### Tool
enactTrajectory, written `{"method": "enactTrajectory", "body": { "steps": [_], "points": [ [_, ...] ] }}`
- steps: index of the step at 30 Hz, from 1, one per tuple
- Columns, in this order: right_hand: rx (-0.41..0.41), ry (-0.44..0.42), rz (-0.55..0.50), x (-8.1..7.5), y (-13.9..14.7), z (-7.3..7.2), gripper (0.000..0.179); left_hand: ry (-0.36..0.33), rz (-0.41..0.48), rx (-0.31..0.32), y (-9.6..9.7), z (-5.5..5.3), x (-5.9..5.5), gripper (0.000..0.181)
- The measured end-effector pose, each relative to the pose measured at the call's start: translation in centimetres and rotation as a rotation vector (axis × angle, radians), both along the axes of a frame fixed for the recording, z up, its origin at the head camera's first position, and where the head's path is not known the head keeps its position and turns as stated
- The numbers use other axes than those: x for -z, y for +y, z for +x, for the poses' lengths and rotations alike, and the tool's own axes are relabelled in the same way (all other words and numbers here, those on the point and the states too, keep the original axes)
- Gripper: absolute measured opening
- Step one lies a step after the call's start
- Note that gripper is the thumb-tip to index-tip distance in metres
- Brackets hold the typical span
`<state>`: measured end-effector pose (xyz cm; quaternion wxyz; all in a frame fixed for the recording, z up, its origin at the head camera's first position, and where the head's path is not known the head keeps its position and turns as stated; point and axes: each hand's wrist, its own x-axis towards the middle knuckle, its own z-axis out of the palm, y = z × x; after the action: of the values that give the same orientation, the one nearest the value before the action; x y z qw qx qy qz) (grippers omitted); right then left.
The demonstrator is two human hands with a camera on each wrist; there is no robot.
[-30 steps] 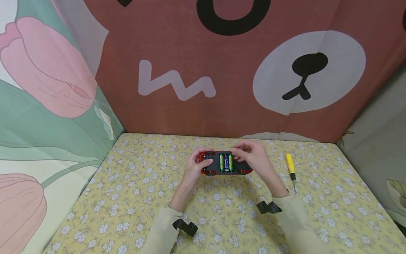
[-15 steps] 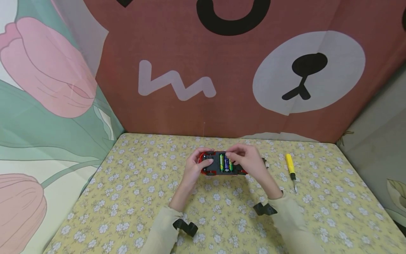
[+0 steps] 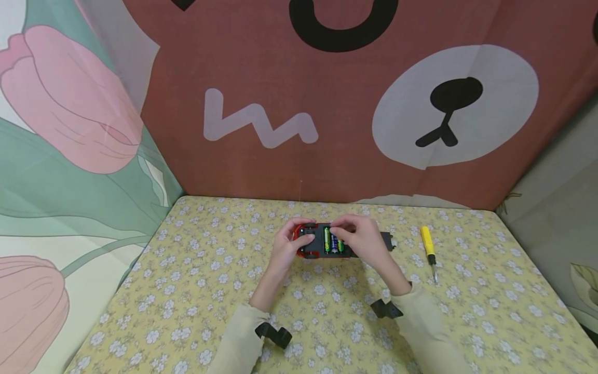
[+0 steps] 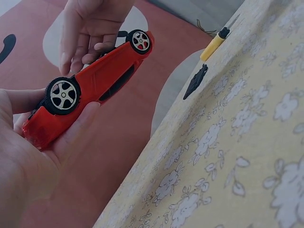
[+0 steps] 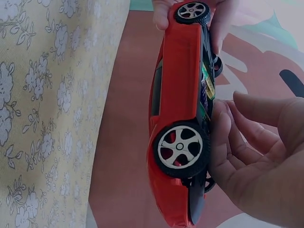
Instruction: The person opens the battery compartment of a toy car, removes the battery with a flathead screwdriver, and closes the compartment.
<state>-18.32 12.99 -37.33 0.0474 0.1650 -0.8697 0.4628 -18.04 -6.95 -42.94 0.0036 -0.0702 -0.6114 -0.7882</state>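
A red toy car (image 5: 180, 76) is held upside down above the table, its black underside (image 3: 316, 241) facing up. My left hand (image 3: 284, 246) grips one end, thumb on the underside and fingers round the far side. In the open battery bay lie a green battery (image 3: 327, 240), a dark blue battery (image 3: 334, 244) and another green one, partly covered. My right hand (image 3: 366, 241) has its fingertips at the bay, touching the batteries' area. In the right wrist view its fingers bend loosely, with nothing visible between thumb and fingers. The right hand hides the car's other end.
A black battery cover (image 4: 195, 81) lies on the table right of the car. Farther right lies a screwdriver (image 3: 427, 244) with a yellow handle. The table wears a yellow floral cloth (image 3: 210, 280). A brown printed curtain (image 3: 261, 171) stands behind it.
My right hand has moved left, from the bay's right side to over the batteries. The black cover on the table has come into sight beside it. The left hand keeps its grip.
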Motion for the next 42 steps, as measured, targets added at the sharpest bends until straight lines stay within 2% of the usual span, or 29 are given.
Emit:
{"method": "enactTrajectory", "body": {
  "steps": [10,19,42],
  "points": [
    [0.013,0.12,0.084,0.4,-0.5,0.2,0.011,-0.002,-0.01,0.006,0.0,0.0,0.1,0.037],
    [0.052,0.123,0.102,0.7,-1.0,0.4,0.011,-0.001,0.014,0.003,0.1,-0.1,0.2,0.037],
    [0.039,0.158,0.113,1.3,-0.9,0.2,0.008,-0.007,-0.023,0.005,0.1,-0.1,0.1,0.034]
  ]
}}
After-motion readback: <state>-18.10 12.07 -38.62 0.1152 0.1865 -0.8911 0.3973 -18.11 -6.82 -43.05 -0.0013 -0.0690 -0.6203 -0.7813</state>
